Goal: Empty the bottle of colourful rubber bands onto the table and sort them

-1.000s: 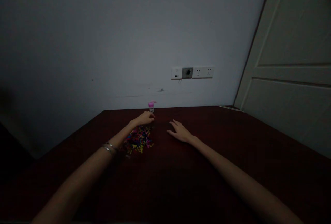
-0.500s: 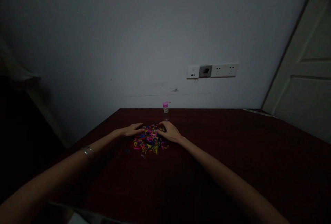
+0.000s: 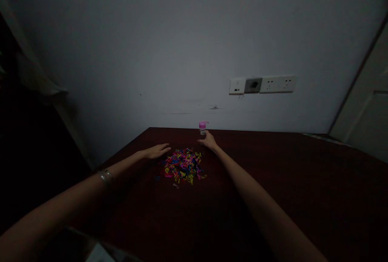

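Observation:
A heap of small colourful plastic clips or links (image 3: 183,165) lies on the dark red table. My left hand (image 3: 156,151) rests just beyond the heap's left edge, fingers stretched out, holding nothing. Behind the heap stands a small clear bottle with a pink cap (image 3: 202,125). My right hand (image 3: 208,141) is at this bottle, thumb and fingers apart, covering its lower part. Whether the fingers touch the bottle is hard to make out in the dim light.
The table (image 3: 273,173) meets a pale wall (image 3: 169,52) with a row of sockets (image 3: 262,85). A door (image 3: 366,112) is on the right. A pale-edged object (image 3: 100,252), cut off by the frame, sits at the bottom left.
My right hand has left the heap and moved back to the bottle. My left hand has drawn slightly away from the heap. The view has shifted a little to the left.

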`<action>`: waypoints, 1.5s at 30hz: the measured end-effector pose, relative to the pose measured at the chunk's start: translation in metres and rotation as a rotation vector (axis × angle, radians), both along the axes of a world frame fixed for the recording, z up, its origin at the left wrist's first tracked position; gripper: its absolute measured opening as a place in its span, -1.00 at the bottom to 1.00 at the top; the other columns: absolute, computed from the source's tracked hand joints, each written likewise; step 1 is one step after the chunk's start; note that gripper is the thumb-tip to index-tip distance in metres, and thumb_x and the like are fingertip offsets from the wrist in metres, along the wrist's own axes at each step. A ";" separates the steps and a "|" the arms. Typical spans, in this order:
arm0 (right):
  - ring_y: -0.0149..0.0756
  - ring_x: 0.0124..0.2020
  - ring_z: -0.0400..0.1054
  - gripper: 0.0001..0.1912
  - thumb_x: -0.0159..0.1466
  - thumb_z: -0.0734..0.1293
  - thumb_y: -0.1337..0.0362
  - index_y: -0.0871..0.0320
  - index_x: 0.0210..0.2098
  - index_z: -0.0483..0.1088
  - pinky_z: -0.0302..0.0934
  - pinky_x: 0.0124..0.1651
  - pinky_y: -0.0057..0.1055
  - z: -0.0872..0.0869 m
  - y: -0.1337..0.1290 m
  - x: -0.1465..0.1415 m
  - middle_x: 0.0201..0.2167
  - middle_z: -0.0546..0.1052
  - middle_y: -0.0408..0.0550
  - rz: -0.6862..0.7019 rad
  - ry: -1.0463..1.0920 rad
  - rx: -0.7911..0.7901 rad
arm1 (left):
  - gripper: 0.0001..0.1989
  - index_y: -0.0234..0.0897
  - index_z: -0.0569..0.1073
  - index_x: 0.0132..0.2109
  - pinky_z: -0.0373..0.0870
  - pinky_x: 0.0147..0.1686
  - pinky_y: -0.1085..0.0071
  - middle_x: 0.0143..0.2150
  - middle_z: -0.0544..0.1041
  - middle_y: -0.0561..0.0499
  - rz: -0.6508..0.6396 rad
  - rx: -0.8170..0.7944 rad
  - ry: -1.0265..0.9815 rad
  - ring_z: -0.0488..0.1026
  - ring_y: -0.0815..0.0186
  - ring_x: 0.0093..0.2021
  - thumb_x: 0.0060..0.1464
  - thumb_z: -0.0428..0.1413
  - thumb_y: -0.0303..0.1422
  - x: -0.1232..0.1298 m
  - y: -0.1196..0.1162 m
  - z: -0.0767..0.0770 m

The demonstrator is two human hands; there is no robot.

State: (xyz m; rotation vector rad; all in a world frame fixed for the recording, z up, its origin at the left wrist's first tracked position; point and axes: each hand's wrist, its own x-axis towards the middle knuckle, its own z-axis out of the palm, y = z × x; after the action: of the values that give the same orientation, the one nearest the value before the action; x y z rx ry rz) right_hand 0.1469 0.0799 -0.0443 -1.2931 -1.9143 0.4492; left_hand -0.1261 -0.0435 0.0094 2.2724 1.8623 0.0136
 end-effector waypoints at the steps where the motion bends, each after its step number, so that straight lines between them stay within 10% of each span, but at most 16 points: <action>1: -0.26 -0.20 0.36 -0.51 -0.01 0.37 0.26 0.21 -0.08 0.28 0.21 -0.13 -0.33 -0.001 0.001 -0.005 -0.21 0.46 -0.01 0.011 0.024 -0.020 | -0.34 -0.43 0.12 0.22 -0.05 0.21 0.39 0.27 0.11 -0.17 0.002 -0.001 0.000 0.05 0.24 0.26 0.15 -0.30 -0.03 -0.002 -0.002 0.002; 17: -0.26 -0.16 0.37 -0.52 -0.03 0.40 0.29 0.19 -0.11 0.28 0.22 -0.09 -0.33 -0.007 -0.004 -0.102 -0.16 0.47 0.00 0.173 0.184 -0.099 | -0.40 -0.31 0.21 0.17 0.05 0.16 0.37 0.21 0.24 -0.11 -0.011 -0.014 -0.040 0.19 0.23 0.19 0.16 -0.27 -0.02 -0.004 -0.019 0.011; 32: -0.01 0.07 0.23 -0.33 0.11 0.30 -0.01 0.32 0.08 0.22 0.06 0.09 -0.15 0.006 -0.026 -0.053 0.02 0.38 0.27 0.167 -0.135 -0.160 | -0.18 -0.28 0.05 0.27 -0.01 0.18 0.27 0.29 0.07 -0.19 -0.155 -0.124 -0.067 0.05 0.13 0.26 -0.02 -0.08 0.13 0.012 -0.022 -0.001; 40: -0.03 0.05 0.24 -0.20 0.01 0.25 -0.25 0.09 0.11 0.25 0.09 0.07 -0.16 0.012 -0.081 -0.035 0.06 0.37 0.07 0.676 -0.341 -0.161 | -0.11 -0.21 0.07 0.25 0.13 0.09 0.23 0.16 0.22 -0.19 -0.244 -0.053 0.014 0.17 0.03 0.15 -0.19 0.14 0.03 0.039 -0.027 -0.012; 45: 0.09 0.10 0.11 -0.09 -0.03 0.28 -0.25 0.14 0.18 0.14 0.02 0.06 0.00 0.000 -0.110 -0.030 0.14 0.23 0.19 0.607 -0.482 0.076 | -0.35 -0.36 0.14 0.18 0.13 0.11 0.26 0.12 0.21 -0.24 -0.275 0.047 0.055 0.15 0.08 0.14 -0.04 0.05 -0.20 0.055 -0.029 -0.021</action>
State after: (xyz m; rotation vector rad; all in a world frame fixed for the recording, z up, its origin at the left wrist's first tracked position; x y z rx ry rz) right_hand 0.1170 -0.0299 -0.0446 -0.7909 -2.7126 0.3730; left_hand -0.0710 -0.0728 -0.0118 2.5662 1.5725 -0.0467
